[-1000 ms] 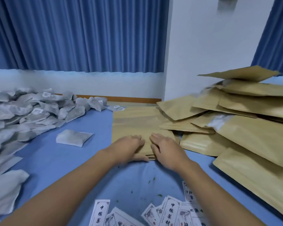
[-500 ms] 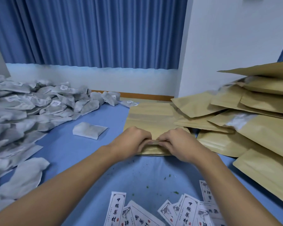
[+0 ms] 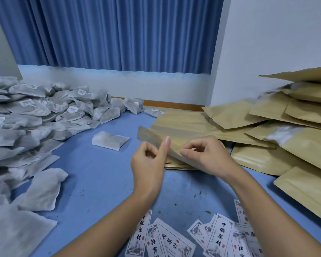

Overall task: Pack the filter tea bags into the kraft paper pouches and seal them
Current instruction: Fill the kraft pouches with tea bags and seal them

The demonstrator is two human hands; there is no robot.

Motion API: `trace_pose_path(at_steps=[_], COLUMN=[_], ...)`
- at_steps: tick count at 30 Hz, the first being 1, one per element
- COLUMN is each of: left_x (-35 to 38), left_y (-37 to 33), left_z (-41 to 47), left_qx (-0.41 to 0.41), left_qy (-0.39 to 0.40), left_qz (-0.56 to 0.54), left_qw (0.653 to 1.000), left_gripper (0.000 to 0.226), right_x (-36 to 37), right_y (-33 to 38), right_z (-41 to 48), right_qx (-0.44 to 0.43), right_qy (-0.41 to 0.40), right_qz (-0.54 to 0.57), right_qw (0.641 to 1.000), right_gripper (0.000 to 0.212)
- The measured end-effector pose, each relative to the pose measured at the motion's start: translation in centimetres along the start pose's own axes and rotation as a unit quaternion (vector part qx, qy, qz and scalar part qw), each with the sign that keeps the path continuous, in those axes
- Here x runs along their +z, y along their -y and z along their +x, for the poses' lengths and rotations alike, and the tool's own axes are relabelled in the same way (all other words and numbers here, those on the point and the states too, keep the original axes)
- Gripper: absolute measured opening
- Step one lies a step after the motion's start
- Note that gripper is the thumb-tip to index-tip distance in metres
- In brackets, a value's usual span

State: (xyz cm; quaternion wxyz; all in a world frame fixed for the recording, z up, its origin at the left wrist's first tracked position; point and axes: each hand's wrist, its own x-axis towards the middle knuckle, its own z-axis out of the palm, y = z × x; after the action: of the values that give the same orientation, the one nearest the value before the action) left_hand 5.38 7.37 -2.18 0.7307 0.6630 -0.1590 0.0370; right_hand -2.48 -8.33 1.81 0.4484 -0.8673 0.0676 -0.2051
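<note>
A flat kraft paper pouch [image 3: 152, 136] is lifted at its near edge off a stack of empty pouches [image 3: 182, 123] in the middle of the blue table. My right hand [image 3: 204, 154] pinches the pouch's near edge between thumb and fingers. My left hand [image 3: 150, 160] sits just left of it, thumb raised against the pouch's near face, other fingers curled. A single white filter tea bag [image 3: 110, 140] lies alone to the left of the stack. A big heap of grey filter tea bags [image 3: 35, 115] fills the left side.
A tall loose pile of kraft pouches [image 3: 285, 130] covers the right side up to the white wall. Printed paper labels [image 3: 219, 236] lie scattered at the near edge between my forearms. Blue curtains hang behind the blue table [image 3: 93, 173].
Both hands went from pressing on the pouch stack to picking at its near edge; now the top pouch is peeled up and raised. The camera view shifted left and closer.
</note>
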Motion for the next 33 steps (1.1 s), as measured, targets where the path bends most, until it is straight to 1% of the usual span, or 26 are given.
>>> trace_pose_path(at_steps=[1,2,3,4,6,8,10,12,16,22,24,26,28,30,32,33], left_x=[0.1,0.3,0.4,0.5,0.7,0.7,0.7,0.9,0.9,0.9,0.9,0.9,0.9,0.9,0.9,0.8], left_y=[-0.3,-0.3,-0.1,0.4,1.2,1.5,1.7,2.0,2.6,3.1,3.2,3.3,3.4,3.2,3.1,3.1], left_z=[0.1,0.1,-0.2,-0.5,-0.9,-0.8,-0.8,-0.8,-0.7,-0.6,-0.5,-0.6,-0.6,-0.6,-0.8,-0.9], left_qx=[-0.092,-0.171,-0.218,-0.237,-0.226,-0.202,-0.194,-0.193,-0.183,-0.165,-0.16,-0.154,-0.157,-0.163,-0.159,-0.151], left_qy=[0.027,0.061,0.097,0.13,0.181,0.218,0.24,0.241,0.238,0.237,0.235,0.233,0.229,0.216,0.205,0.204], left_qz=[-0.047,-0.081,-0.1,-0.112,-0.143,-0.156,-0.148,-0.132,-0.129,-0.141,-0.133,-0.12,-0.117,-0.107,-0.096,-0.093], left_qw=[0.994,0.98,0.966,0.956,0.946,0.942,0.94,0.942,0.945,0.947,0.95,0.953,0.954,0.957,0.961,0.963], left_gripper=[0.057,0.059,0.059,0.059,0.056,0.05,0.047,0.051,0.044,0.046,0.043,0.035,0.026,0.025,0.027,0.029], right_x=[0.0,0.2,0.4,0.7,1.4,1.7,1.8,1.8,2.0,1.7,1.6,1.5,1.6,2.0,2.2,2.2], right_y=[0.1,0.0,-0.2,-0.4,-1.0,-1.7,-2.4,-2.9,-3.6,-4.2,-4.2,-4.1,-3.7,-2.9,-1.6,-1.0], right_z=[-0.1,-0.1,-0.2,-0.1,-0.1,-0.1,-0.1,-0.1,-0.3,-0.5,-0.5,-0.6,-0.7,-0.8,-0.6,-0.5], right_qx=[-0.004,-0.006,-0.006,-0.002,0.025,0.057,0.076,0.079,0.067,0.101,0.112,0.118,0.11,0.069,0.011,-0.014], right_qy=[0.022,0.048,0.075,0.1,0.137,0.14,0.137,0.138,0.133,0.15,0.155,0.159,0.148,0.121,0.113,0.112], right_qz=[0.036,0.065,0.086,0.105,0.146,0.177,0.192,0.205,0.227,0.266,0.273,0.274,0.248,0.173,0.039,-0.055], right_qw=[0.999,0.997,0.993,0.989,0.979,0.973,0.969,0.966,0.962,0.947,0.943,0.941,0.951,0.975,0.993,0.992], right_gripper=[0.009,0.005,0.003,0.007,0.022,0.038,0.045,0.043,0.034,0.034,0.034,0.033,0.032,0.024,0.018,0.019])
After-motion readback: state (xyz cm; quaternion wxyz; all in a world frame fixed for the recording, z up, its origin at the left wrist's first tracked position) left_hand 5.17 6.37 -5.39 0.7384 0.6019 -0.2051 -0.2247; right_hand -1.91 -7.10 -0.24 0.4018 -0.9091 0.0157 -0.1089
